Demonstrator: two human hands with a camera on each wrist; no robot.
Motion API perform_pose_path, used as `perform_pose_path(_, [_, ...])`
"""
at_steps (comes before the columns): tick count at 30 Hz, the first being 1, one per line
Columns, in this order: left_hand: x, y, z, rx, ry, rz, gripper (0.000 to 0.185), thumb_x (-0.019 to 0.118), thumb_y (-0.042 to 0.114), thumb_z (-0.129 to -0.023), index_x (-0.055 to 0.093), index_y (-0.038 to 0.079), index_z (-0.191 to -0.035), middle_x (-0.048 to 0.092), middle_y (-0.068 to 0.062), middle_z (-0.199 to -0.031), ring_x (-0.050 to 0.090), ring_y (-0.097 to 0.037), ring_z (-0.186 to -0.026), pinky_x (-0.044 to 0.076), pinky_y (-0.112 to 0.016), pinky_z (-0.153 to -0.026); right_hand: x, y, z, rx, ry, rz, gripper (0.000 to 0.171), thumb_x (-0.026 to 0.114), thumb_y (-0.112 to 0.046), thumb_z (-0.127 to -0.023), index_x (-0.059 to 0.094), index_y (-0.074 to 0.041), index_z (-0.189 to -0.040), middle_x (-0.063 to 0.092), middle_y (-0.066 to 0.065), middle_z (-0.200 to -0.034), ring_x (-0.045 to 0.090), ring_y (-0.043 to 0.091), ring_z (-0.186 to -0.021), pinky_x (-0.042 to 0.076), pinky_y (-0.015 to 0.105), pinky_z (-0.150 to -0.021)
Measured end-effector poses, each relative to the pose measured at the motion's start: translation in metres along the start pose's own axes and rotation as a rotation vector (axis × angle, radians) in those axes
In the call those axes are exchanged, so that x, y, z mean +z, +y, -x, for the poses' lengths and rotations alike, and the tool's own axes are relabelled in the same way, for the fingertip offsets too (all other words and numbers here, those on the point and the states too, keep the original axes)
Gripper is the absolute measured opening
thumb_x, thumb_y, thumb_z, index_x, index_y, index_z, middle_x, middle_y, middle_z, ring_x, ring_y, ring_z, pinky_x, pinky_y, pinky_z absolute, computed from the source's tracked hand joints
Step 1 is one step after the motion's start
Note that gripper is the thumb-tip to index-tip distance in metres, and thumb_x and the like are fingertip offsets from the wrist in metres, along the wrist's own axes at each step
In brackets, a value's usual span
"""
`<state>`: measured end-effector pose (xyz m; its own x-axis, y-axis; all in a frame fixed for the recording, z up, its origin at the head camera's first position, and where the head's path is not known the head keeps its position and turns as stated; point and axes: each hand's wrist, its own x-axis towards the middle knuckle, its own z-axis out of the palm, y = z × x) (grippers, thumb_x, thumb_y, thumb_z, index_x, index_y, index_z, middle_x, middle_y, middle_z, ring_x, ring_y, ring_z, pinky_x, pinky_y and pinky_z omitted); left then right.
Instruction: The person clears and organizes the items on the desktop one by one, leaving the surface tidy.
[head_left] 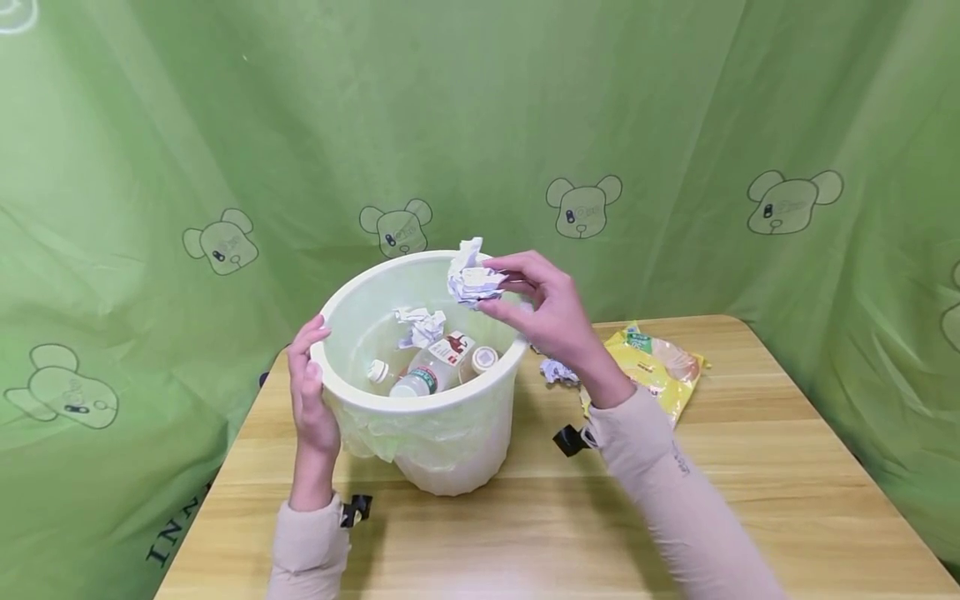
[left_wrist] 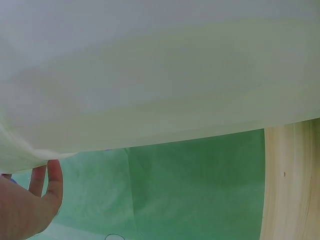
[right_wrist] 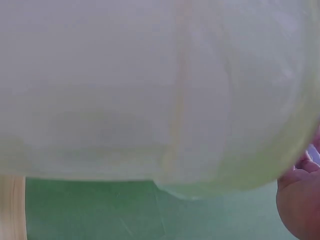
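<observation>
A white trash bin (head_left: pixel 457 454) with a thin pale-green liner (head_left: pixel 390 429) folded over its rim stands on the table. My right hand (head_left: pixel 551 308) pinches a crumpled sheet of white paper (head_left: pixel 476 283) over the bin's far right rim. On the left, my left hand (head_left: pixel 311 400) rests against the outside of the rim with its fingertips at the edge. Inside the bin lie another crumpled paper (head_left: pixel 422 327), a clear plastic bottle with a label (head_left: pixel 442 367), and other white-capped bottles. The bin's wall fills most of both wrist views; the left hand (left_wrist: pixel 32 200) shows at the lower left of its own.
Right of the bin, a crumpled paper (head_left: pixel 558 372) and a yellow plastic package (head_left: pixel 660 367) lie on the wooden table (head_left: pixel 757 500), partly behind the right arm. A green curtain (head_left: pixel 480 125) printed with bear heads hangs behind and at both sides.
</observation>
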<state>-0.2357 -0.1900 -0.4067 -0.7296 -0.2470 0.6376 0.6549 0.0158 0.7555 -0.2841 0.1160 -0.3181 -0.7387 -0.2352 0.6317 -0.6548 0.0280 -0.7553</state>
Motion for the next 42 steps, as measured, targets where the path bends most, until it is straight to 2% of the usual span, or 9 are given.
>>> perform_pose_path(6, [0.000, -0.001, 0.001, 0.006, 0.001, 0.009, 0.051, 0.037, 0.035, -0.101, 0.051, -0.001, -0.134, 0.039, -0.010, -0.158, 0.033, -0.031, -0.149, 0.035, -0.041, -0.121, 0.011, -0.004, -0.006, -0.057, -0.012, 0.037, 0.048, 0.084, 0.003, -0.081, 0.069, 0.001, -0.127, 0.065, 0.011, -0.122, 0.067, 0.020, -0.107, 0.056, 0.029, -0.100])
perform_pose_path(12, [0.000, -0.001, 0.001, 0.004, 0.004, 0.013, 0.050, 0.037, 0.035, -0.101, 0.052, 0.001, -0.134, 0.039, -0.009, -0.158, 0.033, -0.031, -0.149, 0.034, -0.041, -0.121, 0.015, -0.011, -0.012, -0.060, -0.040, 0.096, 0.047, 0.086, -0.004, -0.081, 0.070, -0.002, -0.126, 0.066, 0.010, -0.120, 0.068, 0.019, -0.106, 0.056, 0.027, -0.100])
perform_pose_path(21, [0.001, -0.002, 0.002, 0.002, 0.002, 0.018, 0.050, 0.036, 0.034, -0.101, 0.052, 0.001, -0.134, 0.038, -0.009, -0.158, 0.033, -0.031, -0.149, 0.036, -0.040, -0.120, 0.018, -0.015, -0.014, -0.002, -0.084, 0.152, 0.047, 0.088, -0.011, -0.082, 0.071, -0.007, -0.126, 0.067, 0.007, -0.119, 0.068, 0.020, -0.105, 0.057, 0.027, -0.099])
perform_pose_path(28, [0.001, -0.001, 0.001, 0.002, 0.008, 0.020, 0.049, 0.037, 0.035, -0.101, 0.053, 0.002, -0.133, 0.038, -0.009, -0.158, 0.033, -0.032, -0.149, 0.037, -0.042, -0.120, 0.019, -0.014, -0.014, 0.023, -0.139, 0.238, 0.048, 0.088, -0.018, -0.083, 0.072, -0.012, -0.127, 0.066, 0.005, -0.116, 0.069, 0.020, -0.105, 0.057, 0.029, -0.099])
perform_pose_path(42, [0.002, 0.000, 0.002, -0.013, 0.017, 0.024, 0.049, 0.037, 0.035, -0.100, 0.054, 0.003, -0.133, 0.039, -0.009, -0.158, 0.033, -0.031, -0.149, 0.036, -0.046, -0.121, 0.019, -0.014, -0.014, 0.034, -0.190, 0.304, 0.049, 0.087, -0.019, -0.084, 0.070, -0.008, -0.128, 0.066, 0.005, -0.115, 0.069, 0.020, -0.104, 0.058, 0.030, -0.097])
